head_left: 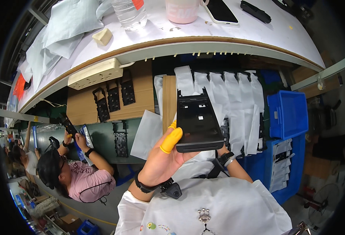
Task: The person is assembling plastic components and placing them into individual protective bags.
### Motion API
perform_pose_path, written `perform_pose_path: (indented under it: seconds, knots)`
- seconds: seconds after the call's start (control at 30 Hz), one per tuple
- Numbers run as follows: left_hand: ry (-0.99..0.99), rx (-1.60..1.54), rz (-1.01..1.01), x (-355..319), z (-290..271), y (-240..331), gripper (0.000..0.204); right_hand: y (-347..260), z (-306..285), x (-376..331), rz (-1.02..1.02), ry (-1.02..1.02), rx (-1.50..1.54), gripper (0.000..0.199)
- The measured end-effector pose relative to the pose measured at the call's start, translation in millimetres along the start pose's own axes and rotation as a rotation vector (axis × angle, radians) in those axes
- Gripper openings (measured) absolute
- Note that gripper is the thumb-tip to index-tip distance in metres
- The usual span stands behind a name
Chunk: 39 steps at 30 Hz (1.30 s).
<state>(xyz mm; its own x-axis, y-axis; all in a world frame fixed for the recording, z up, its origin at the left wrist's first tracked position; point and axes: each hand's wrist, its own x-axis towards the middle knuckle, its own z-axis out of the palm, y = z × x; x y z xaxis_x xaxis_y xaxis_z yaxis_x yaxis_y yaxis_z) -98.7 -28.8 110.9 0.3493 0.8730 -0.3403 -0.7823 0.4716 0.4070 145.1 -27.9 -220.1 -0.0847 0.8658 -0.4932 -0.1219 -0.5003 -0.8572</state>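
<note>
Head view showed the left hand raised in front of the chest, palm turned toward the camera, wrist bent back, with a black wristband just below it. Its fingers were curled around the lower left edge of a black plastic tray, and a yellow finger cot on the thumb pressed against the tray's bottom left corner. The tray stood nearly upright, its open face toward the camera, narrow end up. The right hand sat behind the tray's lower right corner, mostly hidden; only the wrist with a dark watch showed, so its grip could not be told, though it seemed to support the tray from behind.

Behind the tray hung a row of white bags along the underside of a white workbench, whose curved front edge ran well above the tray. Right of the tray stood a blue bin, apart from it. Left of the tray lay a cardboard sheet bearing black parts. Space directly around the tray's top and left was free. Far left of the tray, another person in a pink shirt held a dark part.
</note>
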Motion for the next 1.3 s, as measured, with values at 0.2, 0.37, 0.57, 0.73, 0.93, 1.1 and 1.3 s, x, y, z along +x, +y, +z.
perform_pose_path:
  seconds: [0.2,0.37,0.57,0.73,0.93,1.1,1.3]
  knots:
    - [0.382,0.817,0.523,63,-94,-22,0.049,-19,6,-4,0.03,0.03,-0.115,0.036]
    - [0.938,1.859,0.409,118,-204,16,0.032,-14,5,-18,0.047,0.055,-0.131,0.041]
    - [1.146,2.333,0.088,189,-303,43,0.027,6,5,-11,0.011,0.047,-0.194,0.038]
    - [0.815,2.013,0.6,208,-262,18,0.037,-16,-5,-17,0.023,0.124,-0.196,0.038]
    - [0.449,1.979,0.366,165,-237,-77,0.053,-53,-13,-23,-0.029,0.292,-0.038,0.036]
    - [0.683,1.885,0.263,206,-201,-86,0.066,-63,-21,-25,-0.132,0.284,-0.154,0.035]
    - [1.003,1.919,0.1,246,-204,-85,0.065,-55,-9,-20,-0.124,0.189,-0.112,0.037]
